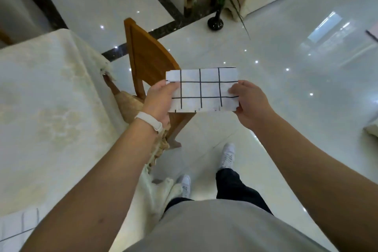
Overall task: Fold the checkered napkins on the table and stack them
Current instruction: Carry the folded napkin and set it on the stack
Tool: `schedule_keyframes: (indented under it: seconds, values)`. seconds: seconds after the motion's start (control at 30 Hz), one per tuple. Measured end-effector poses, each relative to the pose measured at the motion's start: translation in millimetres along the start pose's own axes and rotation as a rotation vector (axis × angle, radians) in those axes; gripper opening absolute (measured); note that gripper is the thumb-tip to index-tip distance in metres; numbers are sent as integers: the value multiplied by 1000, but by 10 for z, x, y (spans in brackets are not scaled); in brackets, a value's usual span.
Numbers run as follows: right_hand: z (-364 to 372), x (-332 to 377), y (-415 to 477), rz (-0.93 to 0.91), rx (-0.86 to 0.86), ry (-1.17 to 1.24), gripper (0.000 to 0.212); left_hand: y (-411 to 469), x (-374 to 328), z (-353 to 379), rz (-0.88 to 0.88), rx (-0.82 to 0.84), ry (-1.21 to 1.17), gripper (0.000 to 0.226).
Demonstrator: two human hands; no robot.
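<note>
The fingers of the left hand [160,101] pinch the left short edge of a folded white cloth napkin with a black grid [206,90], thumb on top; the fingers of the right hand [249,104] grasp its right short edge the same way. The napkin hangs in the air as a wide rectangle, off the worktop [51,98], over the glossy white tiled floor [286,112]. A white wristband [149,121] circles the left wrist. Behind the napkin a brown wooden chair [147,57] stands against the cream-clothed worktop. At the worktop's near corner lies a second white gridded napkin [18,225], partly hidden by the left forearm
</note>
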State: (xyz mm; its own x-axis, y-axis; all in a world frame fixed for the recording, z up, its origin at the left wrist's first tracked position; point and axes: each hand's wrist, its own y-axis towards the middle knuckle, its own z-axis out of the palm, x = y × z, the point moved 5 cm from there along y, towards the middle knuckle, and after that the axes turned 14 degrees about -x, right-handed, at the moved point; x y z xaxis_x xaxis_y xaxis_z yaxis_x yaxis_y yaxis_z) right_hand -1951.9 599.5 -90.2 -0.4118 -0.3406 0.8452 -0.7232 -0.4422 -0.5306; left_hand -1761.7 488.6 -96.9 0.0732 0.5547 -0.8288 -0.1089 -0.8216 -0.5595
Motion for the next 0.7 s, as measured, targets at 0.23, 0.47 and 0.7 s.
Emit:
schedule_keyframes:
  seconds: [0.23,0.47,0.7]
  values:
    - [233,412,667,3,155,-21,20,299,-185,261,14,-151,-73,26]
    - [88,1004,1505,20,232,-54,21,480,-535,1129,4,-269,-154,11]
    - [91,1458,2023,-2,336,-52,19,647,-786,1662,60,-304,-179,27]
